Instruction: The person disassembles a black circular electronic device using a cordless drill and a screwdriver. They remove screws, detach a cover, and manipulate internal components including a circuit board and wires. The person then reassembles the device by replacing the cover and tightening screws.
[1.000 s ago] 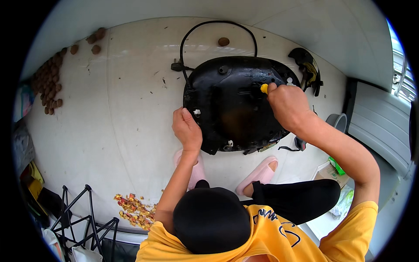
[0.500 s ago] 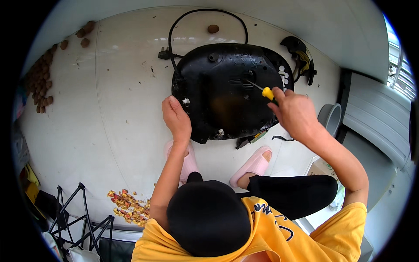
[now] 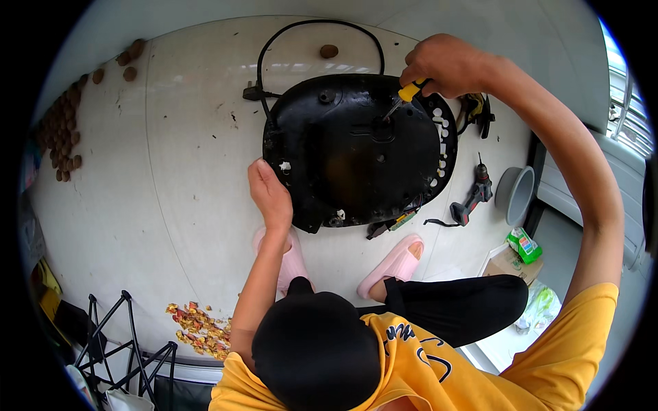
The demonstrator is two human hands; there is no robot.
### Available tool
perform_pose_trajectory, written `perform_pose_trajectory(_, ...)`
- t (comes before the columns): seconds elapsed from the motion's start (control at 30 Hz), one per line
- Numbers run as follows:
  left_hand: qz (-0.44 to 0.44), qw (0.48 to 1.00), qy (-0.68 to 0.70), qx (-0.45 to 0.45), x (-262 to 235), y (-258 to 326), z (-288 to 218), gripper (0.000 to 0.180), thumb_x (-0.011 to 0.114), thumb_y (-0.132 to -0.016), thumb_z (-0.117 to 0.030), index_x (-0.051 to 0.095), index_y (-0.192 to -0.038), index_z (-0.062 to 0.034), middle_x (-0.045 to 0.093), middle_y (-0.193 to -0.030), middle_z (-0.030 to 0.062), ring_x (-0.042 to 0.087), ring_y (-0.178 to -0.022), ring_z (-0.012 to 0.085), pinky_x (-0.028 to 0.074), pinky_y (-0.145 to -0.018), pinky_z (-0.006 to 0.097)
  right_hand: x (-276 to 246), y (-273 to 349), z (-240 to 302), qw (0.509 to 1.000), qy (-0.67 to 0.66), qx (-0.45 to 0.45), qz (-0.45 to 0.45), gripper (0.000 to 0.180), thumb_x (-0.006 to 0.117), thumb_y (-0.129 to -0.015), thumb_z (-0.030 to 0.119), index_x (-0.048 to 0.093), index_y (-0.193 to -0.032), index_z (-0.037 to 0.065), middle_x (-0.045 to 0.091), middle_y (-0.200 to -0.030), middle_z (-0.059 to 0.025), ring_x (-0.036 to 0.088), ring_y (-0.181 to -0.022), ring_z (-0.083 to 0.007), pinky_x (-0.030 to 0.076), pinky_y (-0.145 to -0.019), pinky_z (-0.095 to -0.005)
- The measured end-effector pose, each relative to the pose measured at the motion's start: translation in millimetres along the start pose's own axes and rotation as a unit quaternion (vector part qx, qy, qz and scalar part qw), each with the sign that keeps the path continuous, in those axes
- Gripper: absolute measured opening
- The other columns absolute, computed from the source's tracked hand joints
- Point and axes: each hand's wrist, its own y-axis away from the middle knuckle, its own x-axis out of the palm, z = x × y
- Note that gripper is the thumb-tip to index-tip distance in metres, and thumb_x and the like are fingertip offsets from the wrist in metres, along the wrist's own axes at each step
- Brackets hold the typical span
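A black appliance housing (image 3: 343, 178) lies on the floor before me, its oval, shell-like surface facing up. My left hand (image 3: 271, 195) is closed at its lower left edge, thumb on top and the other fingers mostly hidden. My right hand (image 3: 445, 65) grips a screwdriver (image 3: 413, 90) with a yellow and dark handle. Its shaft slants down to the left, and the tip meets a round recess near the housing's middle. Small white pieces (image 3: 440, 144) line the housing's right side. A black cord (image 3: 322, 22) loops behind it to a plug (image 3: 252, 92).
To the right lie a cordless drill (image 3: 473, 195) and a grey basin (image 3: 515, 195). A black and yellow object (image 3: 474, 109) sits beyond the housing, partly behind my right arm. Round brown nuts (image 3: 63, 127) are heaped far left. A folding frame (image 3: 130, 335) stands lower left, near scattered peel-like scraps (image 3: 200, 329).
My right hand has swung up and away to the housing's far right, turning the screwdriver's handle upward while the tip stays near the recess. The cordless drill is now uncovered. My left hand stays at the edge.
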Motion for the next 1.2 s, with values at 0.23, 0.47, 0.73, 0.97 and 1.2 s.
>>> perform_pose_trajectory(0.23, 0.037, 0.992, 0.12, -0.012, -4, 1, 12, 0.044, 0.035, -0.1, -0.038, 0.05, -0.105, 0.0025, 0.05, -0.099, 0.0076, 0.048, -0.09, 0.018, 0.039, -0.084, 0.028, 3, -25, -11, 0.996, -0.006, -0.075, 0.047, 0.034, 0.074, -0.065, 0.007, 0.069, -0.098, 0.011, 0.063, -0.081, -0.0065, 0.06, -0.085, -0.0288, 0.048, -0.074, -0.0386)
perform_pose_trajectory(0.47, 0.07, 0.98, 0.169, -0.084, -5, 5, -5, 0.043, 0.037, -0.098, -0.039, 0.047, -0.112, 0.0008, 0.045, -0.108, 0.0076, 0.044, -0.099, 0.016, 0.034, -0.092, 0.028, 4, -38, 28, 0.988, 0.105, -0.088, 0.074, 0.026, 0.072, -0.057, 0.005, 0.07, -0.083, 0.007, 0.062, -0.072, -0.0082, 0.061, -0.074, -0.0303, 0.049, -0.066, -0.0384)
perform_pose_trajectory(0.73, 0.154, 0.923, 0.321, -0.147, -26, -5, -11, 0.07, 0.027, -0.095, -0.051, 0.027, -0.14, 0.0018, 0.044, -0.132, 0.0144, 0.039, -0.123, 0.022, 0.029, -0.103, 0.032, 4, -25, 66, 0.971, 0.22, -0.042, 0.078, 0.012, 0.07, -0.056, 0.007, 0.066, -0.067, 0.009, 0.062, -0.073, -0.0052, 0.061, -0.08, -0.0239, 0.047, -0.073, -0.0324)
perform_pose_trajectory(0.97, 0.22, 0.912, 0.27, -0.217, -40, -15, -16, 0.073, 0.017, -0.093, -0.059, 0.036, -0.139, -0.0043, 0.046, -0.132, 0.0061, 0.038, -0.121, 0.02, 0.026, -0.101, 0.037, 16, -16, 46, 0.97, 0.237, -0.022, -0.043, 0.014, 0.064, -0.071, 0.003, 0.068, -0.081, 0.011, 0.06, -0.079, -0.0006, 0.056, -0.088, -0.0176, 0.043, -0.081, -0.0312)
perform_pose_trajectory(1.2, 0.195, 0.889, 0.323, -0.26, -42, -6, -12, 0.075, 0.024, -0.09, -0.063, 0.036, -0.138, -0.0057, 0.049, -0.127, 0.0062, 0.04, -0.118, 0.0201, 0.026, -0.099, 0.039, -32, 32, 32, 0.958, 0.192, 0.087, -0.194, 0.012, 0.064, -0.077, 0.008, 0.066, -0.089, 0.007, 0.061, -0.082, -0.0072, 0.058, -0.085, -0.0253, 0.045, -0.077, -0.0349)
